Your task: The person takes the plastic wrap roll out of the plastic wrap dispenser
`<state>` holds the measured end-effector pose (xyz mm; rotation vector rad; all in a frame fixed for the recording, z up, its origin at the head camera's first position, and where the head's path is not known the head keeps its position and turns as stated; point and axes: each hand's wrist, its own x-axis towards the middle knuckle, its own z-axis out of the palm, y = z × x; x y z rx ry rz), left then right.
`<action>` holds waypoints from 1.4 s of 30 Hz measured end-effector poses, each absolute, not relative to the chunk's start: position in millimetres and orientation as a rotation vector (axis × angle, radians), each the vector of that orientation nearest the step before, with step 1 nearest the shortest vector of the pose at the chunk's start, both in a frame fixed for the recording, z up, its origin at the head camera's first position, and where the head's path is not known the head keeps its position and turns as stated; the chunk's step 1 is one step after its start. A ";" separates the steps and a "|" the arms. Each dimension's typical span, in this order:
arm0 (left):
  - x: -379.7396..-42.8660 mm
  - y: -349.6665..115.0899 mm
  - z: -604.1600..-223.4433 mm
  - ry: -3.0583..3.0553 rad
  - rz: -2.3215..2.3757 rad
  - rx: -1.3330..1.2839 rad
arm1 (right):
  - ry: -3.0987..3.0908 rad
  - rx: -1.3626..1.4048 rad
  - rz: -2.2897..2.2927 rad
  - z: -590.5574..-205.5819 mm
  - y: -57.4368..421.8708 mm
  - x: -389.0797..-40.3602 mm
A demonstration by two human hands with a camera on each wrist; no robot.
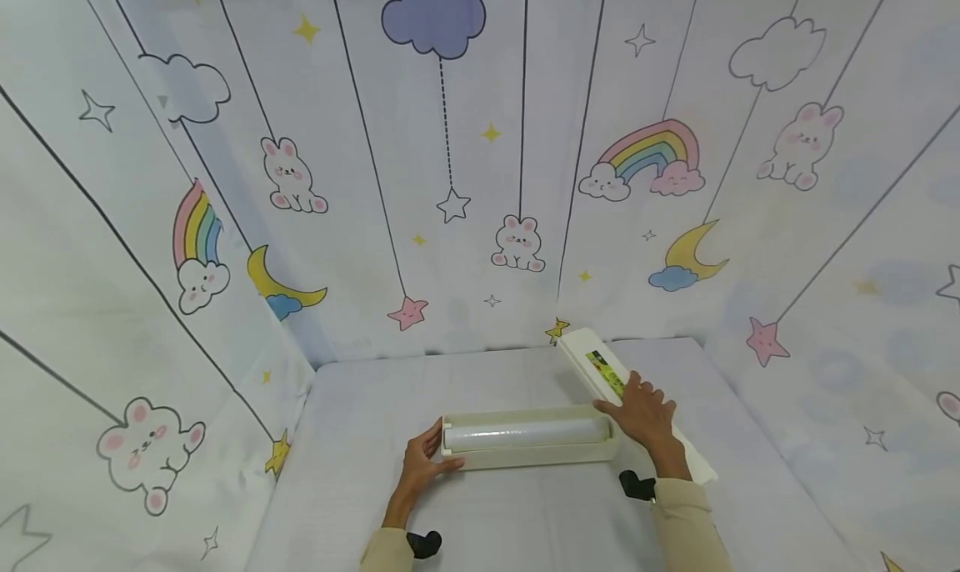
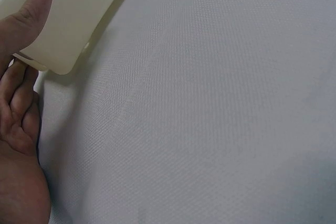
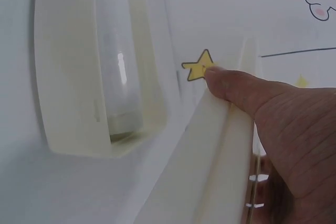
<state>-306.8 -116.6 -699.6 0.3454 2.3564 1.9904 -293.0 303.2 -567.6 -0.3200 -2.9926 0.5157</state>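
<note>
While my left hand point(image 1: 423, 464) grips the left end of the pale dispenser box point(image 1: 532, 458), thumb on the near wall and fingers around the far side, my right hand point(image 1: 643, 409) holds the long white lid point(image 1: 587, 353) by its edges, thumb on the left one. Box sits lengthwise across the table point(image 1: 510, 522), trough side up. Lid is off, clear of the box in the right wrist view, slanting from far left to near right by the box's right end; can't tell if its near end touches down. Green-and-yellow label point(image 1: 605, 373) on its outer face.

Contents: one roll point(image 1: 528, 433) of what looks like cling film, lying along the trough, nearly full length. No loose film end that I can make out.

Step in hand, my read: handling the lid with the box steadied. Next move calls for a firm lid grip and no knocking the box's right end.
</note>
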 end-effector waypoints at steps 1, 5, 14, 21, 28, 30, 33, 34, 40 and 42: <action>-307.0 -116.3 -699.8 2.356 1.994 0.353 | -2.989 -0.321 0.514 -568.5 304.3 -293.1; -306.9 -115.7 -700.2 2.352 1.991 0.354 | -2.978 -0.331 0.516 -571.9 308.1 -293.7; -307.5 -117.3 -699.6 2.368 1.973 0.333 | -2.991 -0.343 0.501 -567.9 311.3 -293.1; -310.3 -117.0 -702.8 2.360 1.974 0.290 | -3.010 -0.359 0.519 -562.6 318.3 -289.1; -308.6 -118.4 -701.0 2.365 1.972 0.331 | -3.017 -0.374 0.503 -568.3 324.8 -286.8; -308.4 -118.7 -700.6 2.374 1.968 0.345 | -3.018 -0.374 0.503 -569.0 325.8 -285.9; -309.0 -119.0 -701.2 2.374 1.964 0.344 | -3.024 -0.376 0.516 -569.1 326.4 -283.5; -309.1 -119.1 -701.5 2.370 1.964 0.336 | -3.025 -0.378 0.520 -569.3 326.5 -282.7; -309.2 -118.9 -702.8 2.365 1.957 0.298 | -3.035 -0.389 0.538 -572.8 330.5 -277.5; -309.2 -118.9 -702.7 2.365 1.959 0.296 | -3.040 -0.397 0.537 -575.7 332.9 -276.3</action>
